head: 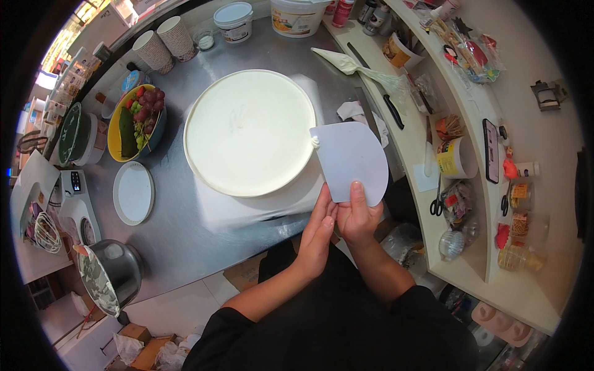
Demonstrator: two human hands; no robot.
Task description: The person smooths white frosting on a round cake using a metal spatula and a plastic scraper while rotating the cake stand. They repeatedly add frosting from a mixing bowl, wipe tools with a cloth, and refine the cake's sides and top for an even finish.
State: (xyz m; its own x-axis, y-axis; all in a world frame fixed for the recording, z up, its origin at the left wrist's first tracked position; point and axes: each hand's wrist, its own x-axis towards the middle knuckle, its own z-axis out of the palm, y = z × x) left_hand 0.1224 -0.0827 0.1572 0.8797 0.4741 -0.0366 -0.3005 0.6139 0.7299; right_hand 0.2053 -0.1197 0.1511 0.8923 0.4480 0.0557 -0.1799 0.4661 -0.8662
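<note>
A white plastic dough scraper (353, 160) with a curved outer edge is gripped by my right hand (359, 218), thumb on its face. A dab of cream clings to the scraper's left edge. Fingers extended, my left hand (320, 236) meets my right hand at the scraper's lower edge; whether it also grips the scraper is unclear. Left of the scraper, a large round cake covered in smooth pale cream (249, 133) stands over white paper (222, 213) on the metal table. The scraper's upper left corner lies close to the cake's right edge.
A fruit bowl (160, 134), a white plate (133, 193) and a metal mixing bowl with cream (125, 273) are on the left. Paper cups (176, 37) and tubs (233, 23) line the back. At right lie a piping bag (341, 60), a long knife (393, 112) and a cloth (352, 110).
</note>
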